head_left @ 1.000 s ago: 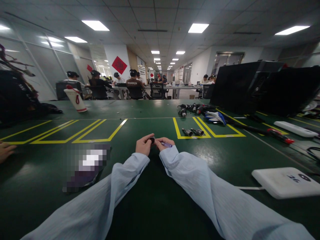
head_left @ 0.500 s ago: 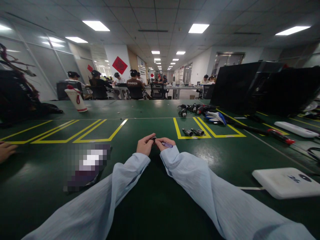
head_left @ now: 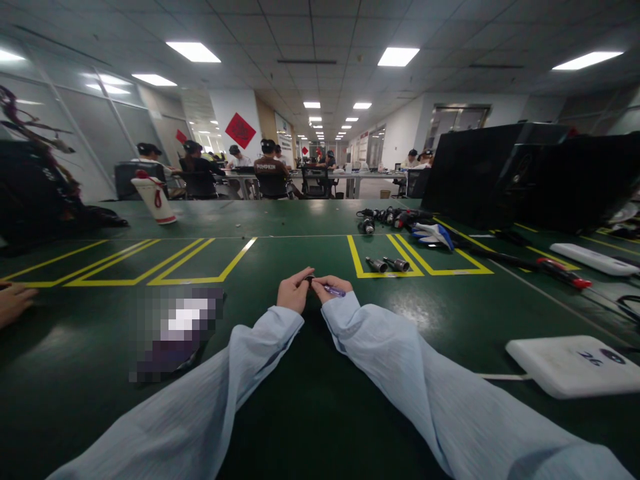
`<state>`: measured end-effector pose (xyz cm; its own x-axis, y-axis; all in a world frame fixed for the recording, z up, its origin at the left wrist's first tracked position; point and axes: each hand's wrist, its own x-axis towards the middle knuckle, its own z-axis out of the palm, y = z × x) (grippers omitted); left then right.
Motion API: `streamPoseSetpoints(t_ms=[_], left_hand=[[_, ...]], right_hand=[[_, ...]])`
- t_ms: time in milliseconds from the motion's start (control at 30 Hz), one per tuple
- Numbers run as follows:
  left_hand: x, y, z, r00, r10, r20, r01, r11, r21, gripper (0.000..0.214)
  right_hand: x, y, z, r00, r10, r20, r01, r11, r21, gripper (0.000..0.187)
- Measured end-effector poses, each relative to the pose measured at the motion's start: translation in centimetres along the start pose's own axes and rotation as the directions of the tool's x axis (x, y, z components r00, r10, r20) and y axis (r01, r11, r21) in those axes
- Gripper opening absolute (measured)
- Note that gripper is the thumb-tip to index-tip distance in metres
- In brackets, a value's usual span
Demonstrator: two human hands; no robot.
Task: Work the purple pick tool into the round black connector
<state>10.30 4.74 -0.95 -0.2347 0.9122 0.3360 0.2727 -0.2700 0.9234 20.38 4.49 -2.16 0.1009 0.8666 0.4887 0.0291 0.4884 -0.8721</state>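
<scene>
My left hand (head_left: 294, 292) is closed, its fingertips pinching a small dark part (head_left: 309, 278) whose kind I cannot make out. Close against it, my right hand (head_left: 326, 288) is closed around a small screwdriver with a translucent purple handle (head_left: 336, 291). The screwdriver's tip is hidden between the fingers, at the dark part. Beyond my right hand, two metal cylindrical fittings (head_left: 377, 265) lie inside a yellow-taped rectangle on the green table (head_left: 300, 223).
A blurred-out purple object (head_left: 173, 340) lies left. Farther right are a blue-white glove (head_left: 433, 235), dark metal parts (head_left: 369, 225), a red-black tool (head_left: 563, 273) and a white box (head_left: 575, 367). A paper cup (head_left: 154, 199) stands far left. Another person's hand (head_left: 15, 301) rests at the left edge.
My left hand has shifted very slightly to the right, and the whole view has drifted a little. Both hands keep their grip.
</scene>
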Motion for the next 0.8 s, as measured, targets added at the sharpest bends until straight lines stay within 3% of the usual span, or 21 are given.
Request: streamPoseSetpoints(t_ms=[200,367,567,800], left_hand=[[-0.3,0.8,-0.2,0.999,0.032,0.001,-0.032,0.999,0.024,0.032],[-0.2,0.6,-0.2,1.0,0.001,-0.002,-0.001,1.0,-0.009,0.032],[0.2,0.0,0.0,0.997,-0.076,0.014,0.077,0.992,-0.102,0.034],[0.5,-0.6,0.0,0.993,-0.116,-0.003,0.114,0.978,-0.174,0.037]], right_hand=[[-0.2,-0.3,0.0,0.999,-0.03,-0.032,0.03,1.0,0.001,0.021],[-0.2,-0.7,-0.1,0.999,0.042,-0.006,-0.042,0.999,0.018,0.027],[0.1,-0.6,0.1,0.981,0.187,-0.044,-0.177,0.97,0.168,0.006],[0.2,0.5,0.3,0.991,0.109,-0.082,-0.109,0.994,-0.002,0.01]])
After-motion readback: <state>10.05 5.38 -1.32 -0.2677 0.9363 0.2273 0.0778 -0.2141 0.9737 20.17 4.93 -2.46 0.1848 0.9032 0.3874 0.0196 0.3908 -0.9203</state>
